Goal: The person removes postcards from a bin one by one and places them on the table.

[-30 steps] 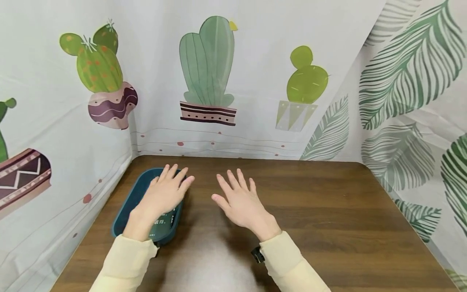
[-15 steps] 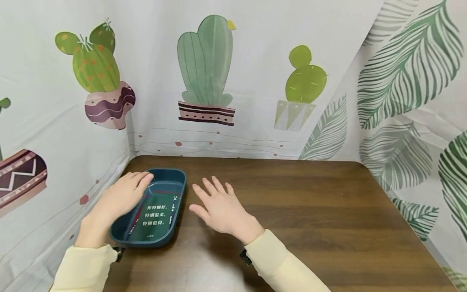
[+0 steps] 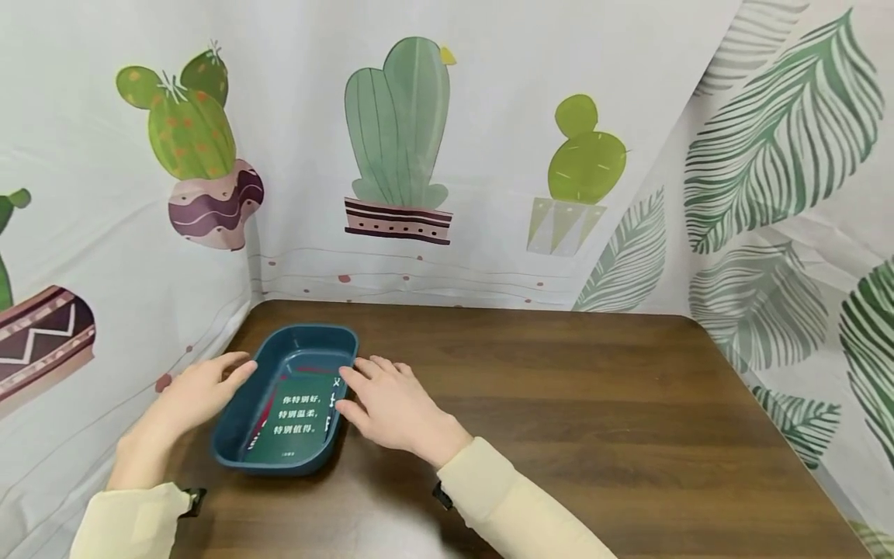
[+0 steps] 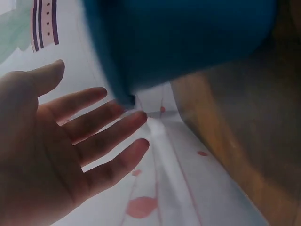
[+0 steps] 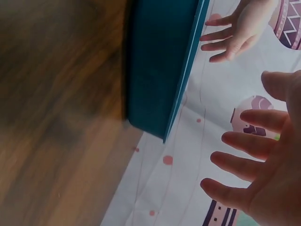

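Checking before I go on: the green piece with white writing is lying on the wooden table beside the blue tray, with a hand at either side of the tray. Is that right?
Not quite: the green piece lies inside the blue tray, not on the table beside it, as the head view shows. The left hand and right hand are at either side.

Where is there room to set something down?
The widest bare table runs from the right hand and right sleeve to the right edge. A smaller patch lies nearer the camera than the tray, between right sleeve and left sleeve. Crowded: the left end, tray between right hand and left hand.
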The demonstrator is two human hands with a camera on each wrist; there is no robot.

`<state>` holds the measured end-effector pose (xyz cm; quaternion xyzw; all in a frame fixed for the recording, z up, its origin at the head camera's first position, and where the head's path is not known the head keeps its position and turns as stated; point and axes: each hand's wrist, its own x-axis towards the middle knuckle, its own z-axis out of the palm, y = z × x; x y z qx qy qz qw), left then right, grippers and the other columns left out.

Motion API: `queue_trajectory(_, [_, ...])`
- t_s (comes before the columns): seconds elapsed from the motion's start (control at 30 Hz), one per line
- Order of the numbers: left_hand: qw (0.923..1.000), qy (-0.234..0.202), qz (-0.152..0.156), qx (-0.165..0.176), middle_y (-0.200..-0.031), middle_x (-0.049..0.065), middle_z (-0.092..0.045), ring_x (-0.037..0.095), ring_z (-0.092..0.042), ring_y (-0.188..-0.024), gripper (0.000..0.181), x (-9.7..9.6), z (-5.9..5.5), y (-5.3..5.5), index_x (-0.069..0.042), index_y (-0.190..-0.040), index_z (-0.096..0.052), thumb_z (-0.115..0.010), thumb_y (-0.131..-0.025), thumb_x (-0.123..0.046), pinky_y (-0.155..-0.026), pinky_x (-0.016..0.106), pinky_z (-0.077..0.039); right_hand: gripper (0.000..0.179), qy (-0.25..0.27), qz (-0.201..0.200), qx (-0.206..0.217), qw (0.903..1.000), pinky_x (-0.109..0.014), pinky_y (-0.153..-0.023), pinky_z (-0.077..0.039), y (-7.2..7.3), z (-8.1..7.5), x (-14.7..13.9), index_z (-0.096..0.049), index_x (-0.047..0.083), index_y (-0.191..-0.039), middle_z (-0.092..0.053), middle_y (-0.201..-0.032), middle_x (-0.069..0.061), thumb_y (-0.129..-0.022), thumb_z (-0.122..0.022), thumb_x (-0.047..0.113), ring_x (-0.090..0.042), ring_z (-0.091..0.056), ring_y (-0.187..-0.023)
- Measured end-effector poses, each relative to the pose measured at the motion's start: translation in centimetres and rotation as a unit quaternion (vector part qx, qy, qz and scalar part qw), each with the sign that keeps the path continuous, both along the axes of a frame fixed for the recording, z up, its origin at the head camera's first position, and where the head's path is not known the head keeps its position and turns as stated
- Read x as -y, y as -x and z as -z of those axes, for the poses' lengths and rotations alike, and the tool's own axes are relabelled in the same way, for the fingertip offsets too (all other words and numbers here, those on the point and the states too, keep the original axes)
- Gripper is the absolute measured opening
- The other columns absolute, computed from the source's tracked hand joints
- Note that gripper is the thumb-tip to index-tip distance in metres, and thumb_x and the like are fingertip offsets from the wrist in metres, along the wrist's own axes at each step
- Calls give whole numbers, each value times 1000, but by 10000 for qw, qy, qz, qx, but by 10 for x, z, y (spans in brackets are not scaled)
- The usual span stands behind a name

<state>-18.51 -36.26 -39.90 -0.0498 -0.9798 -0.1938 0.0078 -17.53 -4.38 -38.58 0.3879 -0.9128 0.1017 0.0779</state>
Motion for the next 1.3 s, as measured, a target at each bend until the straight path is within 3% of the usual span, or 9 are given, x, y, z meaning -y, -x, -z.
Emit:
queue_trajectory(0.2, [9999, -107, -47, 28, -121, 33, -58, 52, -53, -112, 63, 8, 14, 3, 8, -130, -53, -42, -103, -48, -89, 64, -39, 42, 503, -45, 54, 9987, -37, -95, -45, 7, 5, 15, -57, 13, -136, -59, -132, -2, -101, -50, 36, -19, -55, -120])
queue_trajectory(0.37, [9997, -213, -73, 55, -113, 29, -63, 48, -58, -105, 58, 14, 24, 7, 9, -124, -57, -44, -103, -44, -86, 62, -42, 39, 633, -81, 191, 9978, -33, -94, -46, 13, 9, 29, -60, 13, -133, -62, -128, 1, -100, -55, 32, -16, -58, -114])
queue_trajectory(0.67, [9997, -187, -99, 149, -97, 18, -67, 40, -62, -89, 55, 20, 37, 8, 6, -116, -60, -40, -104, -44, -74, 56, -45, 36, 276, -399, -31, 9988, -25, -90, -46, 19, 13, 60, -64, 17, -129, -64, -121, 6, -100, -53, 36, -12, -58, -106])
queue_trajectory(0.87, [9997, 13, -77, 221, -96, 20, -66, 47, -62, -91, 53, 16, 38, 8, 6, -114, -59, -38, -105, -42, -70, 58, -44, 21, -164, -524, -402, 9977, -23, -76, -48, 20, 26, 78, -69, 21, -106, -66, -94, 9, -99, -55, 35, -10, -57, -84])
queue_trajectory(0.97, [9998, 67, -74, 173, -91, 18, -65, 44, -63, -85, 45, 14, 38, 7, 4, -107, -59, -38, -106, -37, -65, 56, -44, 18, -509, -371, -466, 9969, -24, -74, -47, 20, 33, 85, -69, 24, -103, -64, -92, 10, -98, -57, 35, -9, -54, -79])
queue_trajectory(1.17, [9997, 202, -106, 24, -88, 23, -63, 51, -61, -82, 37, 12, 42, 9, 1, -100, -56, -39, -106, -31, -62, 58, -43, 16, -1236, 321, -311, 9913, -30, -84, -39, 20, 51, 102, -70, 29, -101, -65, -96, 11, -94, -59, 38, -11, -53, -85])
queue_trajectory(1.3, [9997, 187, -152, 9, -83, 21, -61, 49, -61, -78, 34, 9, 44, 9, -3, -96, -54, -39, -106, -31, -59, 56, -42, 41, -1885, 916, 270, 9774, -35, -101, -27, 18, 57, 116, -59, 34, -128, -60, -120, 11, -93, -54, 56, -12, -50, -110])
